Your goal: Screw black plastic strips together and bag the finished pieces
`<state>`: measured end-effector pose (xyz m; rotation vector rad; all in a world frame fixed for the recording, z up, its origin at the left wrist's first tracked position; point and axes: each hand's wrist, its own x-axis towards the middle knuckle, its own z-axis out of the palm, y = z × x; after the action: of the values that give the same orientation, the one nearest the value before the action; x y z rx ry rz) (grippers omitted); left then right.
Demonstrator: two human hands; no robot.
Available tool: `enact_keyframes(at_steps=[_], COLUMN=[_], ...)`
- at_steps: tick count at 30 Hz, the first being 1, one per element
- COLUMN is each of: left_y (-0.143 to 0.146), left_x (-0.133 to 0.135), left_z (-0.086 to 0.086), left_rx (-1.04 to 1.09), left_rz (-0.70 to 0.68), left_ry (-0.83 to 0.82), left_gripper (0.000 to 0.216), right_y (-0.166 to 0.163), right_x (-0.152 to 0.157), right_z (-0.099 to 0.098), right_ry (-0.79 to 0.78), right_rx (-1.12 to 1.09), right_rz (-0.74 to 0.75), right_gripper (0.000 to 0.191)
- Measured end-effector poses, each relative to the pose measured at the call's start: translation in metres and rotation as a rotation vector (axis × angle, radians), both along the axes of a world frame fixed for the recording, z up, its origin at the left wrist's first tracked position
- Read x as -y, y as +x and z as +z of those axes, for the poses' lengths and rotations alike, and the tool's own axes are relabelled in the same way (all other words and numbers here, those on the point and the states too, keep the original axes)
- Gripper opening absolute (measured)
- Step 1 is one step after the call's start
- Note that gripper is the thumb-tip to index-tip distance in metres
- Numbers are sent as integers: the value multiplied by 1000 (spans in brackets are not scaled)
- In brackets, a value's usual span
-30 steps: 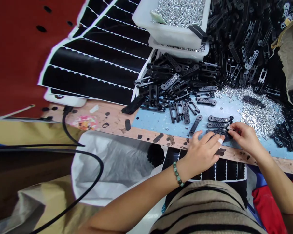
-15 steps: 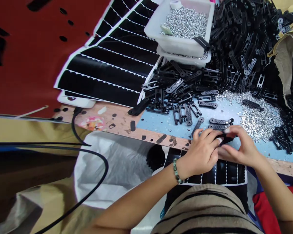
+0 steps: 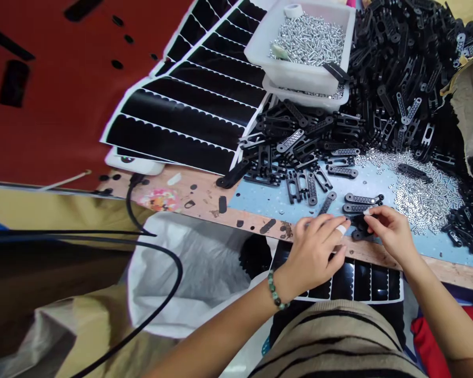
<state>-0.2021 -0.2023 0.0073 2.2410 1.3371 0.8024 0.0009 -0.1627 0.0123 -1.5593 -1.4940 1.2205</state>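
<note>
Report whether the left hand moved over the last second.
Yes: the left hand shifted slightly left along the wooden table edge, away from the laid-out black brackets.

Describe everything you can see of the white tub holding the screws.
The tub is white, rectangular, seemingly plastic, open-topped and upright, far back on the bench. It is heaped with silver screws; a white roll lies at its back. It sits nested on a second tub, and a black strip rests across its front rim.
</note>
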Motion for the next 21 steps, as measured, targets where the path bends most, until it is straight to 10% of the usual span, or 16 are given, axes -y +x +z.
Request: enact_keyframes(at_steps=[21], left_y=[5], left_x=[2], left_z=[-9], left_rx=[-127], left_rz=[-54], left_ry=[65], left_gripper=[43], right_y=[-12], right_x=[-4], right_z=[-3], right_ry=[129], right_rx=[390], right_rz=[105], right_gripper=[12])
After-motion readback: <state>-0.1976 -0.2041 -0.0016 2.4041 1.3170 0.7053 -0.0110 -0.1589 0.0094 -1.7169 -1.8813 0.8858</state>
